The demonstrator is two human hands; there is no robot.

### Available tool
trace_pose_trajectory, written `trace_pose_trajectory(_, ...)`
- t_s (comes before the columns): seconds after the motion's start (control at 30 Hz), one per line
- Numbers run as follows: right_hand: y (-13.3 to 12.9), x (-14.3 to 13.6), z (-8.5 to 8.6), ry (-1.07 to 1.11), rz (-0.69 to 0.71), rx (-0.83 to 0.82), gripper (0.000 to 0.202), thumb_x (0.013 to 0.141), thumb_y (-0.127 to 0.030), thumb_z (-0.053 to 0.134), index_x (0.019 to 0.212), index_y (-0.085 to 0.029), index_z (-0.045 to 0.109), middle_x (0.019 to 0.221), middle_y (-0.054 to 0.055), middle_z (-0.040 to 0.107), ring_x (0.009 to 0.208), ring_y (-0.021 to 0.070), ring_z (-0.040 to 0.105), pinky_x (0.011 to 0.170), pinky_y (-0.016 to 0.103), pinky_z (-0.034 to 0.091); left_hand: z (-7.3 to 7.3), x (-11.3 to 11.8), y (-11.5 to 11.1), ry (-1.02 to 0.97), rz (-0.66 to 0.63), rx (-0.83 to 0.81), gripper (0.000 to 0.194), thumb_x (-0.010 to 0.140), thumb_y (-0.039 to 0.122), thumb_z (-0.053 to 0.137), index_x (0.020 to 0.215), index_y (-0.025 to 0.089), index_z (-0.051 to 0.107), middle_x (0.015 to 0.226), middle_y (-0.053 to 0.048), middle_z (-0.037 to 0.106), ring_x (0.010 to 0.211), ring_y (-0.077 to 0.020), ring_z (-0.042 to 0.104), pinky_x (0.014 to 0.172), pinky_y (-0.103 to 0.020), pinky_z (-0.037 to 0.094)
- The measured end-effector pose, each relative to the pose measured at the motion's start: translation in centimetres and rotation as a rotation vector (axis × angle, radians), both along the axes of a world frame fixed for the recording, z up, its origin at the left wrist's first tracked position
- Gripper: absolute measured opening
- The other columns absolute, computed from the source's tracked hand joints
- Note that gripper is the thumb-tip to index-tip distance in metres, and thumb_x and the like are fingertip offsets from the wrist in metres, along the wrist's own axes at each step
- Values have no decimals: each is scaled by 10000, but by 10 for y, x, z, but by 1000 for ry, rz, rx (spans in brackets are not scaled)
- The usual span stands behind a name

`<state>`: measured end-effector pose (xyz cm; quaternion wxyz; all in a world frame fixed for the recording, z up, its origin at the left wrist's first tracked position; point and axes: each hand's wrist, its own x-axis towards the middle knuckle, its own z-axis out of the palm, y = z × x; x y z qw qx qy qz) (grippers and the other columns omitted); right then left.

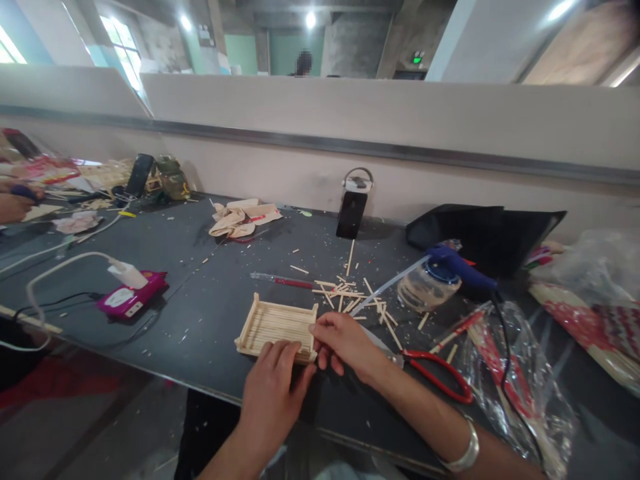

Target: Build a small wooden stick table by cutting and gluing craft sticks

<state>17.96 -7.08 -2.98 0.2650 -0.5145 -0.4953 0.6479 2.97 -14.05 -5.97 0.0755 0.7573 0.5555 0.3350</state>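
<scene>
A small tray-like frame point(273, 327) built of pale wooden sticks sits near the table's front edge, with low side rails and short corner posts. My left hand point(273, 377) grips its front side, fingers over the front rail and thumb near the front right corner. At the right side of the frame, my right hand point(343, 340) has thumb and forefinger pinched on the rail; whether a loose stick is also between them is hidden. Short cut sticks point(345, 293) lie scattered just behind. Red-handled pliers point(440, 377) rest to the right of my right hand.
A blue glue gun point(463, 267) lies across a clear jar point(429, 290), its cord trailing down over plastic bags point(515, 380). A phone point(351, 215) leans at the back, near crumpled cloth point(243, 219). Left are a purple power strip point(133, 293) and another person's hand point(15, 203).
</scene>
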Motion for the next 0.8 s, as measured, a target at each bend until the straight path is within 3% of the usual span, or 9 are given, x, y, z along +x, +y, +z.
trace_pose_trajectory(0.1, -1, 0, 1, 14, -2, -9, 213, 756, -374, 595, 742, -182, 502, 587, -49, 599, 383, 75, 568, 242, 132, 305, -1, 2, 8, 66, -13, -7, 97, 857, 214, 585, 938, 177, 625, 856, -77, 681, 803, -258, 596, 685, -375, 483)
trace_pose_trajectory(0.27, -2, -1, 5, 26, 0, -13, 170, 778, -340, 562, 755, -180, 508, 598, -47, 597, 383, 64, 548, 248, 127, 299, 10, 4, 9, 86, -31, 43, 71, 814, 158, 588, 817, 184, 653, 774, -61, 659, 764, -250, 552, 680, -382, 414)
trace_pose_trajectory(0.47, -9, 6, 28, -13, 58, 5, 155, 806, -328, 555, 775, -176, 559, 624, -25, 616, 398, 78, 532, 273, 160, 303, 33, -3, 14, -138, 22, 24, 102, 790, 178, 563, 714, 204, 625, 717, -30, 649, 758, -220, 556, 730, -360, 412)
trace_pose_trajectory(0.53, -13, 10, 40, -113, 30, 188, 78, 807, -266, 574, 800, -189, 584, 633, -32, 613, 444, 86, 535, 354, 184, 377, 48, -10, 17, -260, 17, -19, 106, 786, 179, 555, 710, 207, 624, 739, -24, 656, 768, -209, 571, 729, -328, 429)
trace_pose_trajectory(0.63, -17, 12, 61, -360, -3, 813, 94, 853, -191, 564, 897, -205, 645, 808, 12, 673, 685, 135, 605, 649, 264, 498, 71, -23, 19, -440, 24, -128, 131, 786, 218, 575, 662, 205, 616, 706, -8, 627, 722, -184, 564, 681, -276, 430)
trace_pose_trajectory(0.7, -18, 10, 72, -455, 36, 1197, 163, 897, -183, 544, 1009, -196, 662, 972, 54, 687, 883, 176, 607, 813, 316, 480, 81, -30, 18, -583, 21, -227, 165, 781, 261, 600, 627, 200, 607, 680, -2, 593, 693, -171, 541, 637, -254, 419)
trace_pose_trajectory(0.8, -16, 0, 84, -508, 138, 1441, 206, 920, -196, 547, 1089, -171, 662, 1074, 74, 676, 993, 198, 560, 880, 334, 444, 84, -39, 18, -864, -26, -415, 172, 766, 294, 630, 632, 188, 642, 690, -6, 590, 686, -164, 538, 612, -243, 421)
